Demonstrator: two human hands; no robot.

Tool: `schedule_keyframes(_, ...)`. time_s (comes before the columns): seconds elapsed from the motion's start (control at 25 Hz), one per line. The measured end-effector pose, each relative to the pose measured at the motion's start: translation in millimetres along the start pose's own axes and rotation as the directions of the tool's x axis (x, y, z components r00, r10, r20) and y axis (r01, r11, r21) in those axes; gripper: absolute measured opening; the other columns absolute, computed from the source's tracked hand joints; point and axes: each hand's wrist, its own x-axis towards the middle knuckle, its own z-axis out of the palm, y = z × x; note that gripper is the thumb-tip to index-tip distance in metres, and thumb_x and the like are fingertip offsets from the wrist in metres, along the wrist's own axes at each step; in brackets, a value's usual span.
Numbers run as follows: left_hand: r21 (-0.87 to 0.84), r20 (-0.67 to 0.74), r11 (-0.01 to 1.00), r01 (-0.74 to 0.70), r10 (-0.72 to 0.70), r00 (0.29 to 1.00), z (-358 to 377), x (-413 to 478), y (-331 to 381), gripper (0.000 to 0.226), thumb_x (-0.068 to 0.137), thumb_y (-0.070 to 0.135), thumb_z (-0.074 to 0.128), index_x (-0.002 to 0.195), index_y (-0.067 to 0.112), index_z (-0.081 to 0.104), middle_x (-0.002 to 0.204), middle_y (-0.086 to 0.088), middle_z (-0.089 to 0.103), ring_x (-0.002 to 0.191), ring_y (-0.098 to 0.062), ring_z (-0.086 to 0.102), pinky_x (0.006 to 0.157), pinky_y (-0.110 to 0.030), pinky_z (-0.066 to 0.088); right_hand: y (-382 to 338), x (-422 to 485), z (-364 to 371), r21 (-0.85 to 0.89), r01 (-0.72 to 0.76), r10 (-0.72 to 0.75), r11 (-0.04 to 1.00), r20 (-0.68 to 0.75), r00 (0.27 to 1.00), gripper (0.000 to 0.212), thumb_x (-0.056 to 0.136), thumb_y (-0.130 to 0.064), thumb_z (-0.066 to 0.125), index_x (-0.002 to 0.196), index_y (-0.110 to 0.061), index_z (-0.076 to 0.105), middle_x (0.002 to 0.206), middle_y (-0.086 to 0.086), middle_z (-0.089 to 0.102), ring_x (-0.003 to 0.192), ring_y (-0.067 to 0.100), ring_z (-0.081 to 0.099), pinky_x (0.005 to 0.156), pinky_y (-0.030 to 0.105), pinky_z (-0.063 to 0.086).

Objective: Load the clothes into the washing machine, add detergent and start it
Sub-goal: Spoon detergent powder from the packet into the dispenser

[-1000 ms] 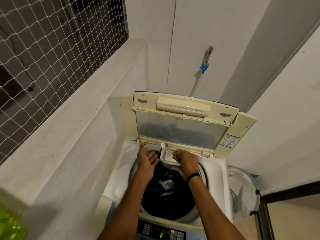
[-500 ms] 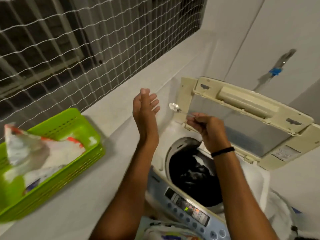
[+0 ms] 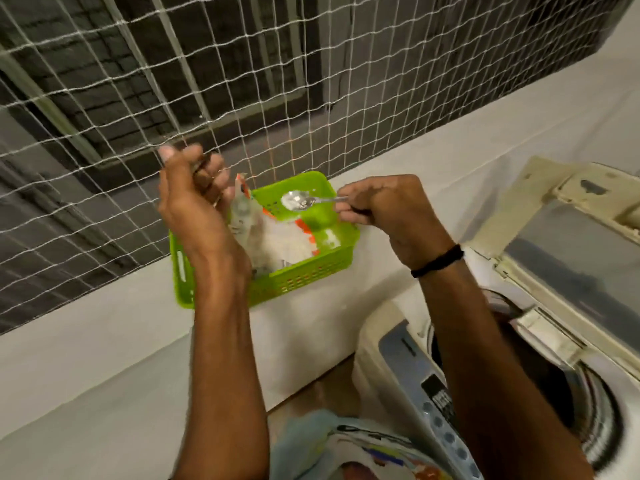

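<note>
— Detergent bag [image 3: 273, 237] where?
— Inside the green basket [image 3: 301, 278]. Soft, light, floppy. Best pinched at its open top.
— Hands?
— Right hand [image 3: 384, 209] over the basket, grip tight round a thin metal spoon [image 3: 299, 200]. Left hand [image 3: 194, 202] above the basket, grip loose, empty.

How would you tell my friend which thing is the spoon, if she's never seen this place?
Find the long white ledge under the netted window, where a bright green basket sits. Over the basket, the right hand grips a thin handle. The spoon is the only shiny silver thing there, unlike the crinkly white and orange packet inside the basket.
</note>
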Motion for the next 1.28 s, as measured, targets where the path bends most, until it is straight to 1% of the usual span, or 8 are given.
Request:
schedule_keyframes(0.16, 0.242, -0.047, 0.950, 0.198, -0.192, 0.980, -25.0, 12.6, 5.9, 0.054, 0.091, 0.067, 0.042, 0.113, 0.022, 0.063, 0.094, 0.002, 0.067, 0.083, -0.013, 0.059, 0.065, -0.025, 0.041, 29.6, 23.8, 30.0, -0.736, 0.121, -0.137, 0.666, 0.039, 0.990, 0.015, 0.084, -0.013, 0.061, 0.083, -0.007, 0.075, 0.079, 0.007, 0.074, 0.072, 0.021, 0.070, 0.068, 0.028, 0.056)
schedule_keyframes(0.28, 0.351, 0.011, 0.878, 0.326, -0.352, 0.936, -27.4, 3.0, 9.3, 0.062, 0.101, 0.060, 0.029, 0.128, 0.013, 0.060, 0.090, -0.001, 0.070, 0.052, -0.001, 0.064, 0.041, -0.016, 0.046, 47.0, 35.8, 48.0, -0.921, 0.154, -0.225, 0.359, 0.075, 0.971, 0.028, 0.080, -0.025, 0.054, 0.087, -0.010, 0.076, 0.090, 0.008, 0.073, 0.090, 0.032, 0.065, 0.076, 0.033, 0.051)
schedule_keyframes(0.44, 0.487, 0.156, 0.795, 0.362, -0.487, 0.859, -30.3, 0.5, 6.7, 0.079, 0.102, 0.058, 0.022, 0.053, 0.021, 0.071, 0.044, 0.011, 0.064, 0.037, 0.002, 0.060, 0.032, -0.012, 0.041, 55.6, 49.3, 65.5, -0.860, 0.189, -0.130, 0.474, 0.144, 0.981, 0.027, 0.075, -0.020, 0.054, 0.080, -0.004, 0.075, 0.082, 0.015, 0.074, 0.085, 0.033, 0.069, 0.079, 0.039, 0.055)
schedule_keyframes(0.64, 0.504, 0.192, 0.777, 0.378, -0.527, 0.828, -37.3, 10.6, 3.6, 0.058, 0.097, 0.067, 0.025, 0.073, 0.027, 0.061, 0.055, 0.010, 0.071, 0.048, -0.003, 0.068, 0.063, -0.030, 0.048, 45.1, 57.2, 73.2, -0.883, 0.046, 0.229, 0.466, 0.171, 0.958, 0.015, 0.077, -0.012, 0.067, 0.087, -0.009, 0.077, 0.084, 0.010, 0.076, 0.077, 0.024, 0.072, 0.076, 0.038, 0.061)
schedule_keyframes(0.76, 0.522, 0.217, 0.759, 0.389, -0.559, 0.800, -37.3, 12.4, 2.0, 0.057, 0.097, 0.066, 0.023, 0.075, 0.028, 0.060, 0.053, 0.012, 0.070, 0.047, -0.002, 0.067, 0.062, -0.030, 0.045, 42.9, 50.6, 72.7, -0.837, -0.053, 0.349, 0.545, 0.170, 0.922, 0.026, 0.079, -0.003, 0.056, 0.091, 0.017, 0.067, 0.084, 0.031, 0.070, 0.059, 0.029, 0.061, 0.054, 0.030, 0.052)
schedule_keyframes(0.88, 0.551, 0.238, 0.748, 0.369, -0.565, 0.790, -36.4, 14.5, 1.2, 0.054, 0.098, 0.066, 0.022, 0.079, 0.030, 0.059, 0.052, 0.015, 0.069, 0.047, 0.000, 0.067, 0.051, -0.022, 0.050, 45.2, 45.1, 69.3, -0.692, -0.150, 0.373, 0.706, 0.183, 0.909, 0.033, 0.080, 0.009, 0.041, 0.098, 0.037, 0.044, 0.078, 0.047, 0.055, 0.050, 0.030, 0.051, 0.046, 0.022, 0.041)
schedule_keyframes(1.04, 0.530, 0.240, 0.761, 0.374, -0.558, 0.794, -35.4, 15.7, 2.6, 0.051, 0.099, 0.063, 0.026, 0.081, 0.029, 0.059, 0.052, 0.013, 0.069, 0.046, -0.001, 0.066, 0.038, -0.015, 0.048, 36.7, 42.2, 62.1, -0.473, -0.223, 0.292, 0.852, 0.077, 0.953, 0.023, 0.077, 0.010, 0.039, 0.078, 0.022, 0.059, 0.056, 0.020, 0.057, 0.061, 0.032, 0.050, 0.057, 0.035, 0.041)
schedule_keyframes(1.28, 0.561, 0.171, 0.776, 0.288, -0.449, 0.877, -38.8, 21.0, -4.6, 0.049, 0.090, 0.076, 0.032, 0.095, 0.038, 0.063, 0.111, 0.006, 0.071, 0.094, -0.008, 0.065, 0.074, -0.026, 0.046, 16.5, 29.7, 49.2, -0.424, -0.144, 0.154, 0.894, -0.011, 0.988, 0.024, 0.080, 0.008, 0.042, 0.077, 0.022, 0.062, 0.075, 0.031, 0.062, 0.069, 0.039, 0.063, 0.066, 0.045, 0.060)
